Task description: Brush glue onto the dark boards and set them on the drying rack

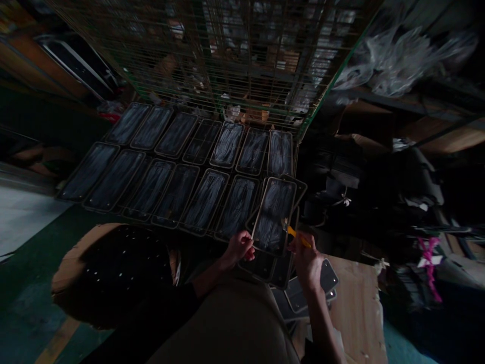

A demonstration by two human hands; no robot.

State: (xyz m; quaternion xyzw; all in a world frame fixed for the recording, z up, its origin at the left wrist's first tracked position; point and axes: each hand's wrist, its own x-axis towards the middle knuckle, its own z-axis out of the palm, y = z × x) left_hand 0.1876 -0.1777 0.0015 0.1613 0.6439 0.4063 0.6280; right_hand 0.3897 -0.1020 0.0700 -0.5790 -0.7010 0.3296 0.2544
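Note:
My left hand point(239, 246) is closed on the lower left edge of a dark rectangular phone case point(274, 215) smeared with whitish streaks, held tilted above a stack of similar cases point(273, 268). My right hand point(307, 260) grips a small brush with a yellow handle point(297, 236); its bristle tip touches the lower right part of the held case. Two rows of streaked cases point(178, 172) lie flat in front of me.
A green wire cage rack point(227, 55) stands behind the rows. A cardboard sheet point(356, 308) lies at the right under more cases. A dark spotted cloth point(121, 268) rests at the left. Cluttered shelves and plastic bags point(401, 55) fill the right side.

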